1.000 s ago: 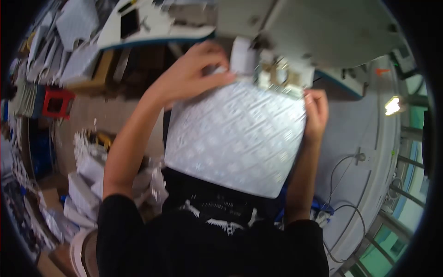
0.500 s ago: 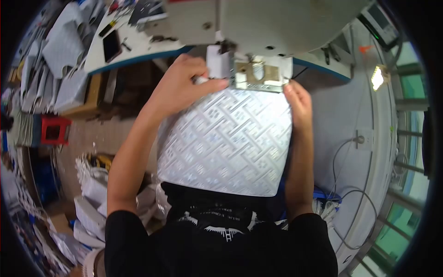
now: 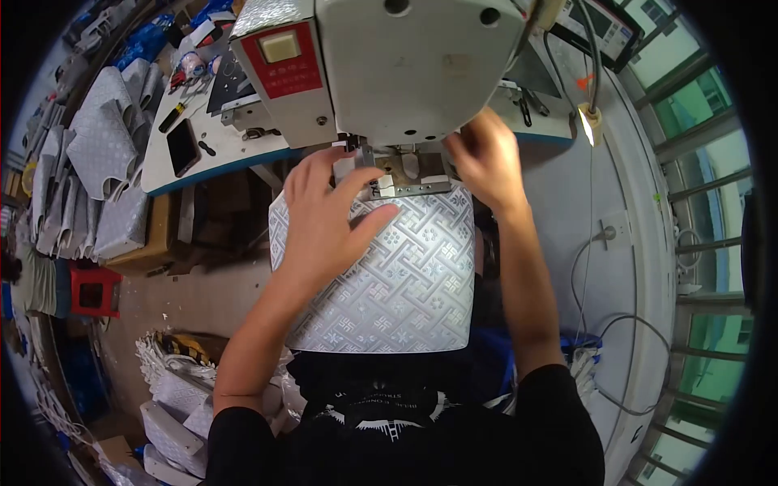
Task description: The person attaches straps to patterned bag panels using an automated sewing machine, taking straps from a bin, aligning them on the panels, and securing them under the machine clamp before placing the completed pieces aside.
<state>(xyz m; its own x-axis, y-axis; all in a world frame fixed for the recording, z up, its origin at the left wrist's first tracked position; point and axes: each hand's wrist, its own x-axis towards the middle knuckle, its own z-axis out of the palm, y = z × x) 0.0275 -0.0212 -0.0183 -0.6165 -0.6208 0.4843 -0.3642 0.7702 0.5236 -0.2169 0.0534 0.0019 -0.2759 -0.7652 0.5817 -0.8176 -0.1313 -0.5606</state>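
A silver-grey patterned fabric piece (image 3: 397, 275) hangs from the metal clamp frame (image 3: 413, 191) of a sewing machine (image 3: 417, 65) and reaches down to my lap. My left hand (image 3: 324, 223) is spread over the upper left of the fabric, thumb stretched out and fingertips at the left side of the clamp. Beside the lower right of the machine head is my right hand (image 3: 490, 166), apart from the fabric; its fingers are bent, blurred and partly hidden. A small white piece (image 3: 386, 185) shows at the clamp's left part.
On the white table (image 3: 166, 154) at left lie a phone (image 3: 183, 148), a yellow-handled screwdriver (image 3: 172, 118) and small tools. Grey fabric pieces (image 3: 105, 146) are piled beyond it. A red stool (image 3: 95, 289) stands on the floor. A lamp (image 3: 590, 125) and a control screen (image 3: 604, 32) are at right.
My right hand has left the fabric's right edge and moved up beside the machine head. My left hand has opened out over the fabric. The view has tilted up, showing more of the machine.
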